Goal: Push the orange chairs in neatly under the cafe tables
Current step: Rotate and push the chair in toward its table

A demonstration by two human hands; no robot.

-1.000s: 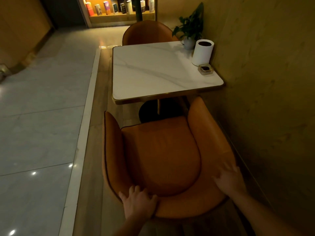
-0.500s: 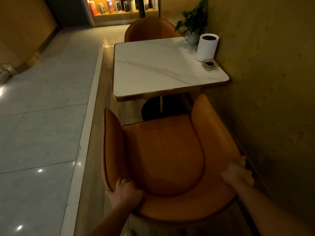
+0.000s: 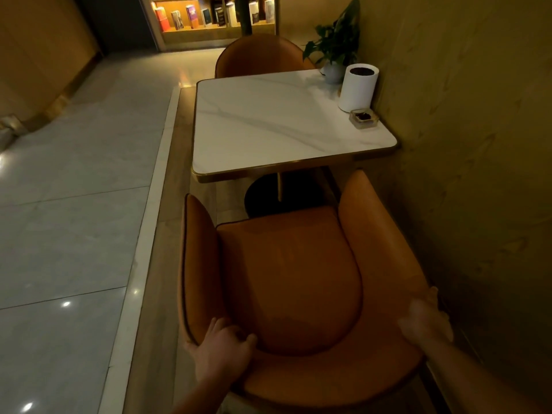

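Orange chair (image 3: pixel 286 279): on the head camera I look down on it from behind. Its seat sits in front of the table (image 3: pixel 268 124), short of the top's near edge, and the table's dark base shows between them. Its right arm runs just beside the wall (image 3: pixel 463 144).
Left hand (image 3: pixel 222 351): fingers curled over the chair's rear left rim, gripping it.
Right hand (image 3: pixel 425 321): wrapped over the rear right rim, gripping it, with the thumb raised.
Table: white marbled top with a gold edge, set against the wall.
Second orange chair (image 3: pixel 260 56): at the table's far side; I see its back above the tabletop.
Tabletop, wall side: potted plant (image 3: pixel 337 40), white cylinder (image 3: pixel 358 88) and small glass dish (image 3: pixel 363 118), in a row.
Background: lit bookshelf (image 3: pixel 209 16) ahead; glossy pale floor tiles (image 3: pixel 74 204) on my left.
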